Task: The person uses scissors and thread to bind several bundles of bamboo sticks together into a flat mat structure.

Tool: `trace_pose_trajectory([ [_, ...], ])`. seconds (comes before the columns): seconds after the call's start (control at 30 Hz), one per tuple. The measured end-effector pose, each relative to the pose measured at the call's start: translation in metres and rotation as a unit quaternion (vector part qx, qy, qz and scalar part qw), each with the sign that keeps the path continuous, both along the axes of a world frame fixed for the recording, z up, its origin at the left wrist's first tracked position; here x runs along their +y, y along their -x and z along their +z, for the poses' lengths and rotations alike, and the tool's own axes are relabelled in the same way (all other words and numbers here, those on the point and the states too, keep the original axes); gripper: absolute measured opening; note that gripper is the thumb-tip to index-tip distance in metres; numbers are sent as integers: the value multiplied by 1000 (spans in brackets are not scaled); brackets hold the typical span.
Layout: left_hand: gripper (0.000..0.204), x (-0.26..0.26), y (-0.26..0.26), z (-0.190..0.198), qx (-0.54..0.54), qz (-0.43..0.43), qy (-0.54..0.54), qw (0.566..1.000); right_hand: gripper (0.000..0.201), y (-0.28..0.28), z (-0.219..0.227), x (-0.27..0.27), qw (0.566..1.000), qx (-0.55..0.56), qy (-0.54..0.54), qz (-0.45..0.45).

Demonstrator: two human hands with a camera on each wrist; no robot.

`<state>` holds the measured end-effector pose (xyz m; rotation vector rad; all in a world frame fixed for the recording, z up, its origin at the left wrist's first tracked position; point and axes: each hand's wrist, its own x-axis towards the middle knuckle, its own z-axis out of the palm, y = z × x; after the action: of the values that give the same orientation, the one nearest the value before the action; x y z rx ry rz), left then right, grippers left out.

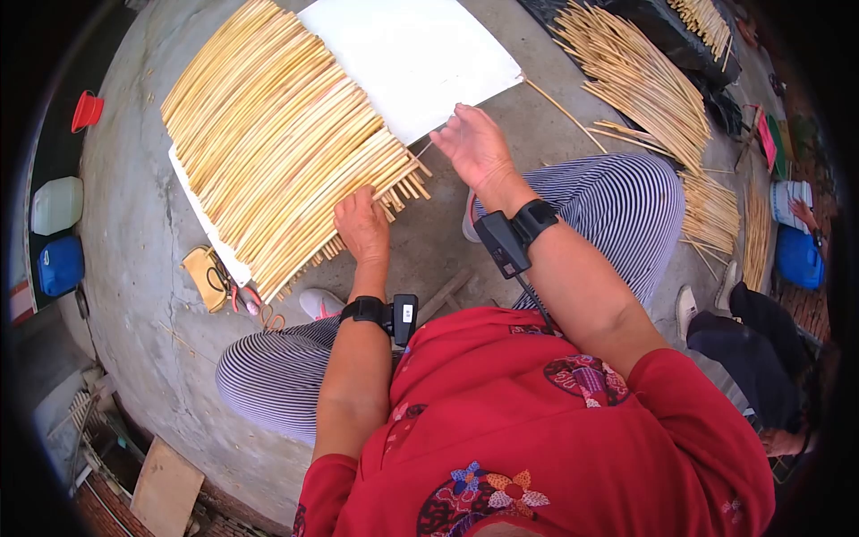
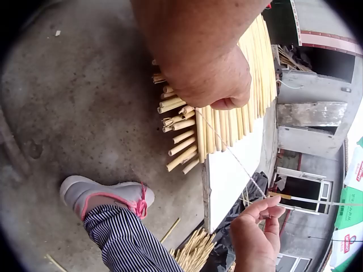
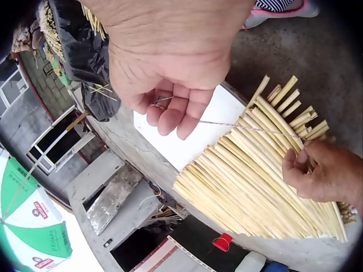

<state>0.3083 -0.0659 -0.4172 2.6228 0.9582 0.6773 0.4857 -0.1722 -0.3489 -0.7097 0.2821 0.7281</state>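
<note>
Red, flower-patterned cloth of my top (image 1: 501,412) lies nearest the camera and fills the most room. Beyond it spreads the mat of pale stalks (image 1: 277,134), laid side by side, some cut ends jutting past its near right edge. My striped trousers (image 1: 599,201) show on both legs, one knee just right of the mat, the other nearer me than its near left corner. White board (image 1: 407,63) lies under the mat and shows beyond its right side. A loose heap of stalks (image 1: 640,80) sits farther right, well apart from the mat. Left of the mat stand a white jug (image 1: 57,206) and a blue jug (image 1: 60,266).

With my left hand (image 1: 362,224) I grip the mat's near edge, fingers curled down on the stalks; whether they pinch the thread too, I cannot tell. My right hand (image 1: 472,148) is up off the mat's near right corner, fingers bent round the thin thread (image 3: 244,126), which slants across to the mat's edge by my left hand. Beside the mat's near left corner are a tan pouch (image 1: 204,279) and black-handled scissors (image 1: 216,277).
</note>
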Motion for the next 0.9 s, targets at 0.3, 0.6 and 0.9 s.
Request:
trace_pose_trajectory([
  [0.3, 15, 6, -1, -4, 17, -12, 10, 1000, 6, -4, -12, 2, 1000, 8, 0, -5],
  [0.6, 19, 6, -1, 3, 64, -15, 26, 998, 6, -4, -20, 2, 1000, 13, 3, 2],
  [0.9, 24, 3, -5, 16, 112, -16, 44, 993, 7, -2, -18, 3, 1000, 14, 9, 3],
])
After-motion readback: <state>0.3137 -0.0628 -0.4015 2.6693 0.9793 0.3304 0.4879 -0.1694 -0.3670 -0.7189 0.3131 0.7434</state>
